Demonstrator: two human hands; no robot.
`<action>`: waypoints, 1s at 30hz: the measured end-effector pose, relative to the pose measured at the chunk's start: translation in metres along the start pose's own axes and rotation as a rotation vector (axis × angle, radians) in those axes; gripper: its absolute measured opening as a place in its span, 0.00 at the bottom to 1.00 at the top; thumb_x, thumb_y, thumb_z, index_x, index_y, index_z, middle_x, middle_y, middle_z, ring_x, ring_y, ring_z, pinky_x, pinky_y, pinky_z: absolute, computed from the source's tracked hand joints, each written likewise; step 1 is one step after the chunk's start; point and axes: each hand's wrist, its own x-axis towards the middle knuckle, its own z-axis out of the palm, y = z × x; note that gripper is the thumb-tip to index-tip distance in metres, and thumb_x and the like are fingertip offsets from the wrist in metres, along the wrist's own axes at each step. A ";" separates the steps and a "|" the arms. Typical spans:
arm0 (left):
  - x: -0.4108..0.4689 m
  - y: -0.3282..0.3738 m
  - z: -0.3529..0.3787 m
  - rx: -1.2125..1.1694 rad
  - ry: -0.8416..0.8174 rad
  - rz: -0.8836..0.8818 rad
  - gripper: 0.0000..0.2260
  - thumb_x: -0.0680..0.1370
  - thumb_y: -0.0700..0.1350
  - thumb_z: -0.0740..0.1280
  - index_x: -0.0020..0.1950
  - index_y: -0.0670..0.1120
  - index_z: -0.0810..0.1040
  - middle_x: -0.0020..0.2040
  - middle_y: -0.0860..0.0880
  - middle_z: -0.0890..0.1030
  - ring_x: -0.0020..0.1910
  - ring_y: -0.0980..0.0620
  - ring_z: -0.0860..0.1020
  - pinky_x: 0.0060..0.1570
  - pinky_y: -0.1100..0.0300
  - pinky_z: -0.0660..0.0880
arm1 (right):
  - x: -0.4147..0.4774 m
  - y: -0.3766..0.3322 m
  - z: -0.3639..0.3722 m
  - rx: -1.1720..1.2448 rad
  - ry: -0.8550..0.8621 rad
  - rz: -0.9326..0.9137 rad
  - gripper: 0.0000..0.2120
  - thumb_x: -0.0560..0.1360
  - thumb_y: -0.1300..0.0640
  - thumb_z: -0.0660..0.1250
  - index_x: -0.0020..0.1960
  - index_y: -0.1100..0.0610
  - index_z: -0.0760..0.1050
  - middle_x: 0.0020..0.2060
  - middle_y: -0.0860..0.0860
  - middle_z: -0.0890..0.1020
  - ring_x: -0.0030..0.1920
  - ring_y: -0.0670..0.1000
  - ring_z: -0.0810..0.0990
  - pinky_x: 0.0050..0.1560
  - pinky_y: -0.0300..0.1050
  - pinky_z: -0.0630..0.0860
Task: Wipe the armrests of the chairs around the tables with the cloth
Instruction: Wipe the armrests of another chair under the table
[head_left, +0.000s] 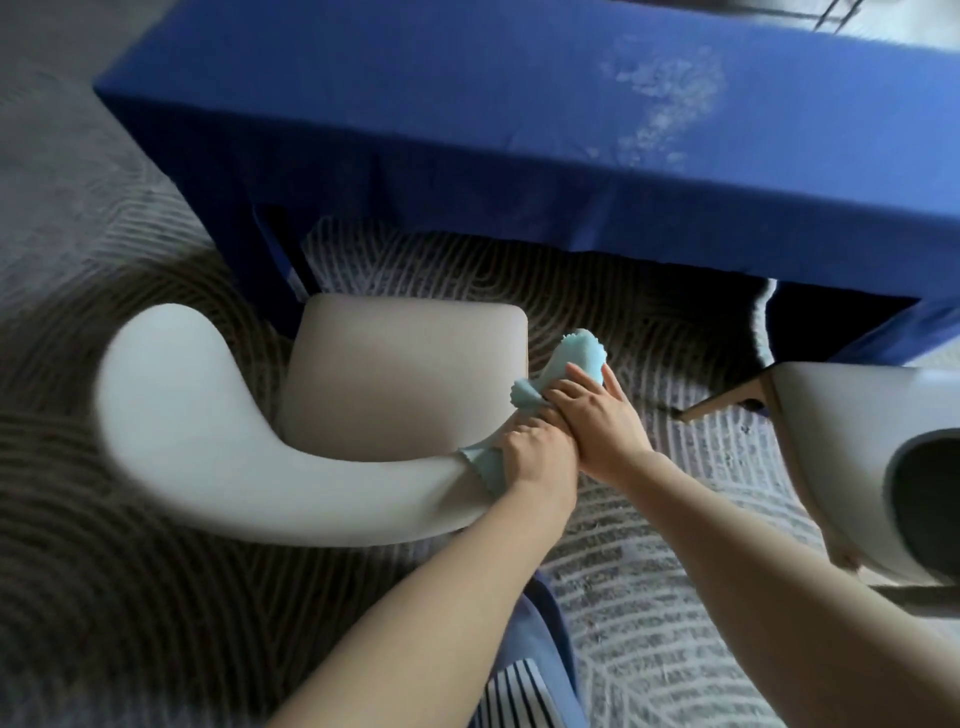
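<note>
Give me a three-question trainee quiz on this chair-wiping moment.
1. True or false: both hands press the light blue cloth on the right armrest of the white chair.
2. What colour is the cover on the table?
3. Which hand is farther along the armrest toward its tip: A left hand, B right hand?

Key: 1 true; 2 blue; 3 B.

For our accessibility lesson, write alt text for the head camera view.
Both hands, left hand and right hand, press a light blue cloth onto the right armrest of a white chair beside a blue-draped table.
</note>
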 end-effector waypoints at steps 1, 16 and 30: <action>-0.006 -0.005 0.002 0.016 0.009 0.011 0.18 0.81 0.37 0.53 0.69 0.30 0.60 0.64 0.33 0.71 0.61 0.38 0.74 0.58 0.47 0.73 | -0.006 -0.008 -0.001 -0.001 -0.003 0.012 0.24 0.80 0.43 0.48 0.62 0.51 0.76 0.61 0.46 0.77 0.74 0.53 0.61 0.75 0.54 0.43; -0.078 -0.089 0.037 0.168 0.193 0.172 0.19 0.82 0.40 0.51 0.70 0.32 0.58 0.66 0.31 0.69 0.63 0.35 0.71 0.61 0.45 0.70 | -0.051 -0.122 0.010 -0.018 0.108 0.178 0.15 0.77 0.50 0.62 0.62 0.52 0.74 0.62 0.46 0.76 0.69 0.51 0.65 0.74 0.49 0.45; -0.097 -0.152 0.051 0.123 0.360 0.304 0.18 0.72 0.38 0.50 0.46 0.42 0.81 0.36 0.44 0.79 0.34 0.47 0.78 0.35 0.59 0.75 | -0.051 -0.161 0.022 0.035 0.186 0.112 0.16 0.58 0.50 0.77 0.42 0.54 0.78 0.39 0.49 0.82 0.43 0.54 0.80 0.53 0.48 0.76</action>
